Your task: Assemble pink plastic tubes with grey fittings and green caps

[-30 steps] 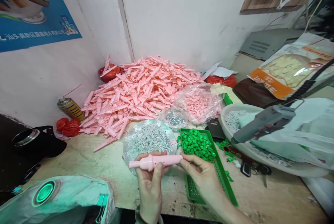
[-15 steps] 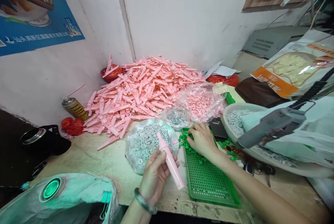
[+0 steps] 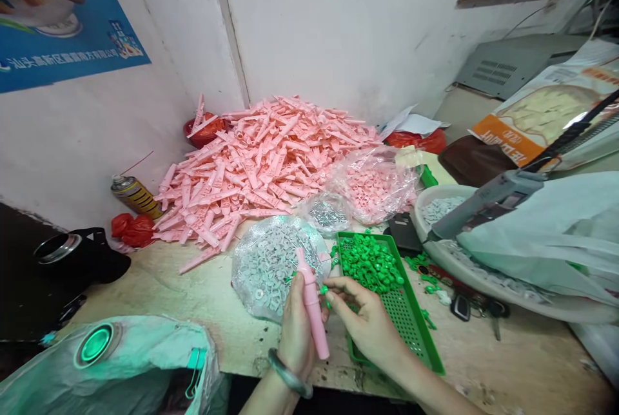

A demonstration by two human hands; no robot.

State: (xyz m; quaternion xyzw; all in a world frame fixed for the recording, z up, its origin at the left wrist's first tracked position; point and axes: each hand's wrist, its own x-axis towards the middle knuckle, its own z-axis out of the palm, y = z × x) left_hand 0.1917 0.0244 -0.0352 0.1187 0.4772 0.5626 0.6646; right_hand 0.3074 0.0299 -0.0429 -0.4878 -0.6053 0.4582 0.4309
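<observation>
My left hand (image 3: 298,321) is closed around a pink plastic tube (image 3: 314,312) with a narrow tip, held tilted above the front of the table. Against the side of that tube, my right hand (image 3: 365,318) pinches a small green plastic piece (image 3: 324,290) between thumb and fingers. A second bit of green shows at the tube's left side, by my left thumb. Right of the hands lies a green perforated tray (image 3: 425,337) with a heap of small green pieces (image 3: 370,261) in its far half. Behind my left hand sits a clear bag of grey-white parts (image 3: 265,267).
A large pile of pink tubes (image 3: 271,164) fills the back. Bags of pink parts (image 3: 372,186) and metal pins (image 3: 326,214) lie before it. On the right, a grey electric screwdriver (image 3: 488,202) hangs over a white basin (image 3: 522,305). A spray can (image 3: 137,196) stands left.
My right hand has come from the tray's green heap back to the pink tube with a small green piece. The left hand has turned the tube more upright.
</observation>
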